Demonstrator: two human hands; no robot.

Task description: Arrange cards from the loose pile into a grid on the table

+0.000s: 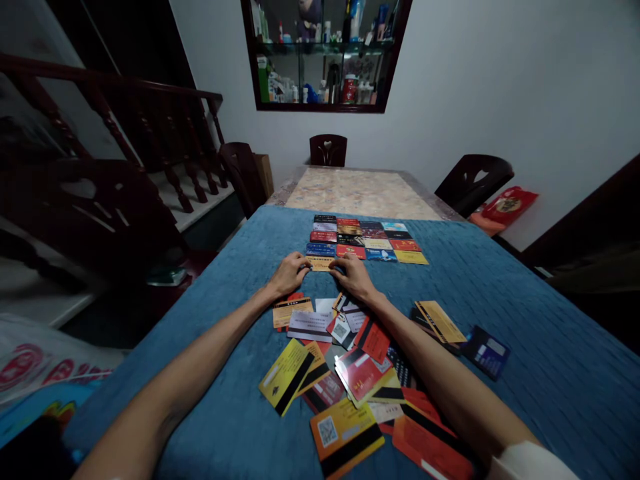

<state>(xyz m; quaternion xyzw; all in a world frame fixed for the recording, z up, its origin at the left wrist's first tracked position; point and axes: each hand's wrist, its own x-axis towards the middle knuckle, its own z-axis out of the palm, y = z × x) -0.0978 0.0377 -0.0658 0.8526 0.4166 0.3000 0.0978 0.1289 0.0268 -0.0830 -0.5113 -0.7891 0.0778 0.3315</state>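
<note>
A yellow-orange card lies at the near left of a neat grid of plastic cards. My left hand holds its left edge, thumb and fingers closed together. At its right edge, my right hand pinches it in the same way. The card sits just below a blue card, on the blue cloth. Between my forearms spreads a loose pile of cards, among them a yellow card, a red card and an orange card with a QR code.
A blue cloth covers the near table; the far tabletop is bare patterned stone. Right of my right forearm lie a gold card and a dark blue card. Dark wooden chairs stand around the table.
</note>
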